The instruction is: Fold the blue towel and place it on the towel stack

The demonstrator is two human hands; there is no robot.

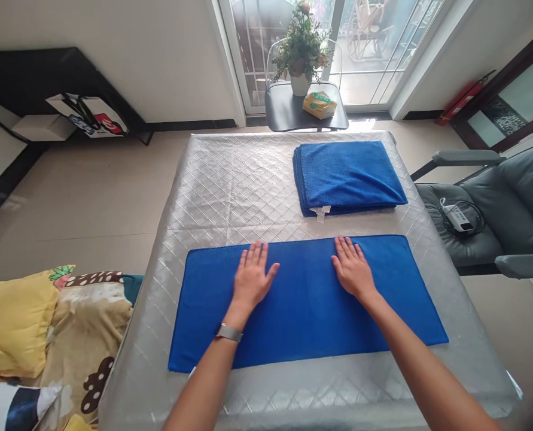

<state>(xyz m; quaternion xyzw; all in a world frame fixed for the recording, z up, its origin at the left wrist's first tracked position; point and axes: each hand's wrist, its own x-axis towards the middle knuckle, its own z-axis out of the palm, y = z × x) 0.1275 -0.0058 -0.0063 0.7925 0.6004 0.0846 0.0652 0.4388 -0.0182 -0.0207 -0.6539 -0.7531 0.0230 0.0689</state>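
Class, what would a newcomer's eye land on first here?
Probably the spread blue towel on the silver tablecloth, with the left hand and right hand flat on it. Next, the stacked blue towels beyond the right hand, then the potted plant by the glass door.

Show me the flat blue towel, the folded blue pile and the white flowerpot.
Flat blue towel (304, 301): head view, its bare middle.
Folded blue pile (347, 173): head view, its top face.
White flowerpot (300, 84): head view, its front wall.

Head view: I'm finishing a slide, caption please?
Left hand and right hand flat on a blue cloth, folded fabric beyond.
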